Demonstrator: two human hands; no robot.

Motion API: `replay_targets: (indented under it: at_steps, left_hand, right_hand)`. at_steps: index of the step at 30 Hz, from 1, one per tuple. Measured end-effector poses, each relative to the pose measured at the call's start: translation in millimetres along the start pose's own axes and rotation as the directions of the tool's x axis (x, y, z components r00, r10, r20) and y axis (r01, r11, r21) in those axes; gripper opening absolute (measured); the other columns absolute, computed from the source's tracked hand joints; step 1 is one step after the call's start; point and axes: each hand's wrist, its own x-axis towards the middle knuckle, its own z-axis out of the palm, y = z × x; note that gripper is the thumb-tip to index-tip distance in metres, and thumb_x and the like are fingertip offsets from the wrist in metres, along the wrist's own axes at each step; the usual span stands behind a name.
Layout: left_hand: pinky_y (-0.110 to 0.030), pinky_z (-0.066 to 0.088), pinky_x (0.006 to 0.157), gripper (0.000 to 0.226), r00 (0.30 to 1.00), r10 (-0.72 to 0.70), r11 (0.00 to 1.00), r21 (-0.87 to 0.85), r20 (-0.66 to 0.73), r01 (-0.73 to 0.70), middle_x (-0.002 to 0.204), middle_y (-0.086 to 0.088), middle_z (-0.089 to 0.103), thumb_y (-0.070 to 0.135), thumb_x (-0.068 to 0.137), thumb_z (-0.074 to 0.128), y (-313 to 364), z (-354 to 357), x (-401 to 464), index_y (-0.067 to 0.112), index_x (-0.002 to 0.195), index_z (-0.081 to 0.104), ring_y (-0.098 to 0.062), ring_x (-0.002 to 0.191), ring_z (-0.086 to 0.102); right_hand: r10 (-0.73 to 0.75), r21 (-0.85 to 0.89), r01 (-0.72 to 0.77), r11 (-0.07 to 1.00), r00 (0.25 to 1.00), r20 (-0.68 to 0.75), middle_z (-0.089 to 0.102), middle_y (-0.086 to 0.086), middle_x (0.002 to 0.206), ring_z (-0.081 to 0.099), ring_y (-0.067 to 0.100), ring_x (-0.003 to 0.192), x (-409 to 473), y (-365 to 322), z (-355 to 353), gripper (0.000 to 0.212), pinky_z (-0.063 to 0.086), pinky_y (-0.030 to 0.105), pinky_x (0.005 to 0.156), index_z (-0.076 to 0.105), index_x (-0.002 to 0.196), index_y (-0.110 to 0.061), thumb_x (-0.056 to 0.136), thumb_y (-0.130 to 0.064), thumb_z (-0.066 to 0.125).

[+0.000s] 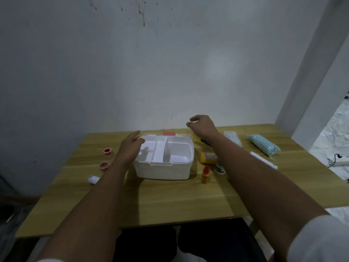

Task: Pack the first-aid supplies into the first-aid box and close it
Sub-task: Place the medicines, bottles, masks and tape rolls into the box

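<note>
A white first-aid box (164, 170) stands open in the middle of the wooden table (170, 201), with a white divided tray (179, 151) on top. The lid with a red latch (169, 133) lies behind it. My left hand (130, 148) hovers open over the box's left rim. My right hand (202, 125) is raised above the far right corner, fingers apart and empty. Left of the box lie two red tape rolls (107, 151) (103, 165) and a small white bottle (93, 179). To the right are a small orange bottle (205, 174), a yellow-capped bottle (207, 157) and a white-green tube (220, 167).
Further right on the table lie a pack of blue-striped masks (264, 146), a long white packet (263, 160) and a clear wrapped packet (233, 138). A white wall rises directly behind the table. A power strip (341, 161) lies on the floor at right.
</note>
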Motion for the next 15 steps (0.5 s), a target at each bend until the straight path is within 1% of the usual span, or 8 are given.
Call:
replay_targets:
  at_steps: [3, 4, 6, 8, 10, 11, 13, 15]
  left_hand:
    - [-0.030, 0.047, 0.069, 0.041, 0.989, -0.132, 0.964, -0.238, -0.059, 0.114, 0.121, 0.005, 0.059, 0.019, 0.103, 0.044, -4, 7, -10, 0.025, 0.142, 0.056, -0.012, 0.091, 0.059]
    - [-0.030, 0.048, 0.067, 0.037, 0.981, -0.179, 0.940, -0.306, -0.073, 0.149, 0.110, 0.006, 0.064, 0.021, 0.102, 0.044, -3, 9, -12, 0.026, 0.132, 0.063, -0.014, 0.086, 0.061]
    - [-0.031, 0.051, 0.069, 0.027, 0.974, -0.210, 0.928, -0.332, -0.082, 0.172, 0.092, 0.006, 0.069, 0.024, 0.099, 0.047, 2, 15, -13, 0.028, 0.102, 0.073, -0.019, 0.084, 0.065]
    - [-0.034, 0.055, 0.074, 0.025, 0.976, -0.200, 0.938, -0.306, -0.088, 0.165, 0.092, 0.004, 0.073, 0.029, 0.096, 0.050, 4, 18, -12, 0.030, 0.088, 0.073, -0.021, 0.085, 0.067]
    - [-0.040, 0.056, 0.085, 0.027, 0.981, -0.161, 0.959, -0.254, -0.111, 0.129, 0.108, 0.001, 0.075, 0.032, 0.095, 0.049, 1, 21, -10, 0.034, 0.099, 0.076, -0.023, 0.093, 0.068]
    - [-0.040, 0.056, 0.085, 0.031, 0.983, -0.144, 0.964, -0.243, -0.118, 0.112, 0.120, 0.001, 0.072, 0.031, 0.097, 0.047, 1, 23, -10, 0.035, 0.113, 0.073, -0.022, 0.098, 0.066]
    - [-0.030, 0.054, 0.071, 0.040, 0.990, -0.123, 0.962, -0.253, -0.076, 0.100, 0.134, 0.004, 0.059, 0.027, 0.104, 0.041, -1, 24, -12, 0.032, 0.141, 0.056, -0.015, 0.097, 0.061]
    - [-0.020, 0.050, 0.054, 0.040, 0.998, -0.051, 0.975, -0.216, 0.036, 0.057, 0.130, 0.005, 0.056, 0.033, 0.106, 0.045, -6, 20, -20, 0.030, 0.146, 0.049, -0.004, 0.088, 0.056]
  right_hand:
    - [-0.035, -0.211, 0.029, 0.977, 0.999, -0.025, 0.075, 0.010, 0.116, 0.069, 0.026, 0.111, 15, 4, -30, 0.027, 0.053, 0.031, 0.094, 0.077, 0.114, -0.011, 0.089, -0.021, 0.073]
    - [-0.038, -0.273, 0.029, 0.962, 0.999, -0.029, 0.076, 0.010, 0.115, 0.070, 0.026, 0.110, 20, 9, -39, 0.026, 0.054, 0.032, 0.094, 0.078, 0.111, -0.011, 0.087, -0.019, 0.074]
    - [-0.018, -0.387, 0.017, 0.922, 1.000, 0.002, 0.075, 0.012, 0.119, 0.068, 0.027, 0.113, 29, 19, -52, 0.031, 0.051, 0.031, 0.093, 0.077, 0.115, -0.009, 0.085, -0.017, 0.077]
    - [0.044, -0.476, -0.005, 0.879, 0.997, 0.070, 0.069, 0.015, 0.129, 0.064, 0.030, 0.119, 35, 30, -61, 0.044, 0.049, 0.033, 0.096, 0.070, 0.127, -0.005, 0.085, -0.016, 0.081]
    - [0.118, -0.519, -0.034, 0.854, 0.984, 0.130, 0.063, 0.018, 0.138, 0.062, 0.032, 0.123, 41, 42, -63, 0.061, 0.050, 0.036, 0.099, 0.061, 0.138, -0.003, 0.084, -0.017, 0.083]
    - [0.144, -0.547, -0.039, 0.836, 0.978, 0.151, 0.060, 0.018, 0.141, 0.061, 0.033, 0.124, 43, 49, -62, 0.067, 0.049, 0.037, 0.099, 0.057, 0.142, -0.003, 0.083, -0.018, 0.084]
    - [0.168, -0.613, -0.025, 0.789, 0.970, 0.176, 0.058, 0.016, 0.142, 0.059, 0.032, 0.125, 45, 61, -58, 0.076, 0.050, 0.037, 0.094, 0.054, 0.145, -0.006, 0.079, -0.024, 0.087]
    - [0.174, -0.654, -0.012, 0.757, 0.967, 0.185, 0.063, 0.015, 0.134, 0.063, 0.030, 0.114, 47, 71, -53, 0.078, 0.051, 0.034, 0.084, 0.057, 0.141, -0.007, 0.074, -0.030, 0.091]
